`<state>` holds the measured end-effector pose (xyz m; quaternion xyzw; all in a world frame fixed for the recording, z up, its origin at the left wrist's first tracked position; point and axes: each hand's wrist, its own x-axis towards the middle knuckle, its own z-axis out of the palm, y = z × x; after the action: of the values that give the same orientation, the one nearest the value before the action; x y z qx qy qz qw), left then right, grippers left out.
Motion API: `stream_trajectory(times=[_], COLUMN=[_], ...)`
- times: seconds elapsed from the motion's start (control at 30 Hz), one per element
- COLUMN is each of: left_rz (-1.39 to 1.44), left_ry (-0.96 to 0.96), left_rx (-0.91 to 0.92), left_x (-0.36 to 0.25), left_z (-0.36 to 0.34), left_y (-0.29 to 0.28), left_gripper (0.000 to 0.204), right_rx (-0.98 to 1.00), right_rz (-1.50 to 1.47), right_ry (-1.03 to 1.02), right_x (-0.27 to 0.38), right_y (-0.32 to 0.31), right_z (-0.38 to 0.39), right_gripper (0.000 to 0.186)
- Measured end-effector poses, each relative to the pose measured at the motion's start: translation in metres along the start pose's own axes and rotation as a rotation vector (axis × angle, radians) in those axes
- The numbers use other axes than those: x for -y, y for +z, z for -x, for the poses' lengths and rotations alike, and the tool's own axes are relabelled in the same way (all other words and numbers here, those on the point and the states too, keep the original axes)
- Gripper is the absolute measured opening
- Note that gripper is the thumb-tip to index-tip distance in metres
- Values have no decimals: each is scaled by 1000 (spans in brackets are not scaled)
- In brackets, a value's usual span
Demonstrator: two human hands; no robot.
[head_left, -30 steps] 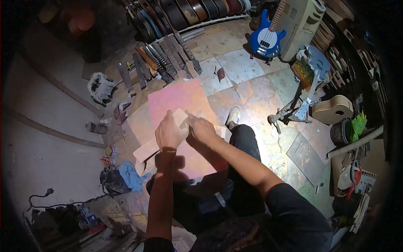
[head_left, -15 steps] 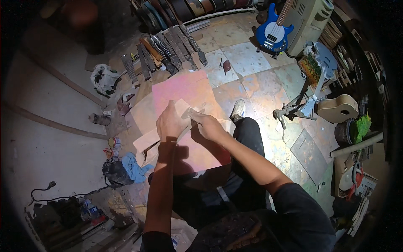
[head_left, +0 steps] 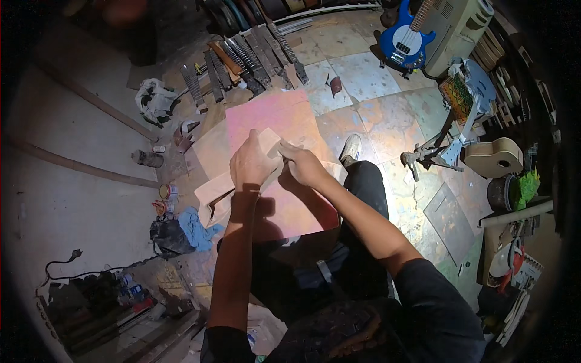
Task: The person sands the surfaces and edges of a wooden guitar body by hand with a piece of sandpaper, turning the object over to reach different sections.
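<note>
A long pale wooden piece (head_left: 213, 189) lies aslant over a pink-stained board (head_left: 272, 112) in front of my lap. My left hand (head_left: 249, 162) is wrapped round its middle, with the upper end of the wood showing past the fingers. Close against that end, my right hand (head_left: 302, 164) is closed in a pinch at the wood's right edge. What the right fingers hold, if anything, is too small and too covered to make out. The wood's lower end has a dark gap or shadow beneath it.
Several files and rasps (head_left: 245, 63) lie beyond the board. A blue bass guitar (head_left: 407, 39) stands at far right, with an unpainted guitar body (head_left: 493, 158) nearer. To the left are a blue cloth (head_left: 196, 230), a dark jar (head_left: 147, 158) and a plastic bag (head_left: 157, 100).
The whole view has shifted a little, so the surroundings sit slightly further right. My right fingers have moved slightly up along the wood's edge. The left hand keeps its grip.
</note>
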<state>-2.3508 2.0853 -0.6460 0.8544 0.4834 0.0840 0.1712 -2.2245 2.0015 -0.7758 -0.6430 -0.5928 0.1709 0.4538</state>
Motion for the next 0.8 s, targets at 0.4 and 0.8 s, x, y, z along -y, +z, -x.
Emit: stream_trajectory(times=[0.4,0.8], left_rz=[-7,-28], left_ry=[-27,-17], left_rx=[-7,-18], left_x=[1,1], left_z=[-6,6], left_y=[-6,6], left_gripper=[68,63], right_rx=[38,317], right_rz=[-125,103], right_ry=[14,339], right_x=[13,40], right_y=[-6,-26], right_z=[13,-18], right_gripper=[49,65])
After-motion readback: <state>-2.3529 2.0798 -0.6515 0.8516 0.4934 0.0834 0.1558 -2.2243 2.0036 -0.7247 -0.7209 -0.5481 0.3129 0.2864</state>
